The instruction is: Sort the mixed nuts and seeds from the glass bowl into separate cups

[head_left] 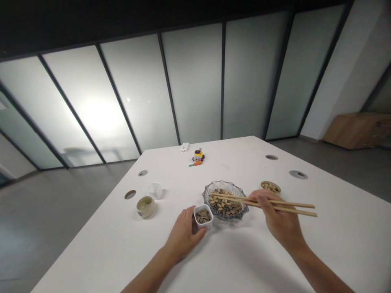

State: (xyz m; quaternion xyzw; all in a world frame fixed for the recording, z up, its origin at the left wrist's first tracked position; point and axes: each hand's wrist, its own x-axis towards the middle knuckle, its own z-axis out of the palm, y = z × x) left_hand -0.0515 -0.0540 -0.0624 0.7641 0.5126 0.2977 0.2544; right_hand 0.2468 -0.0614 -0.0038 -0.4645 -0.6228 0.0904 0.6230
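My left hand (184,235) wraps around a small white square cup (208,226) with dark striped seeds (202,216) inside. Just beyond it, to the right, stands a glass bowl (242,191) with a scalloped rim, filled with a mix of dark seeds and pale nuts (222,203). A pair of wooden chopsticks (293,204) is gripped in my right hand (279,217). Their tips reach over the mixture in the glass bowl; whether they pinch a piece is too small to tell. Behind my right hand a small round bowl (276,187) holds pale nuts, partly hidden.
On the left stand a beige ceramic cup (146,206) and a white cup (154,190). Farther back lie a yellow toy vehicle (198,155), an orange carrot-like toy (196,163) and a white device (185,147). Several cable holes, one a grommet (298,174), pierce the white table (171,173).
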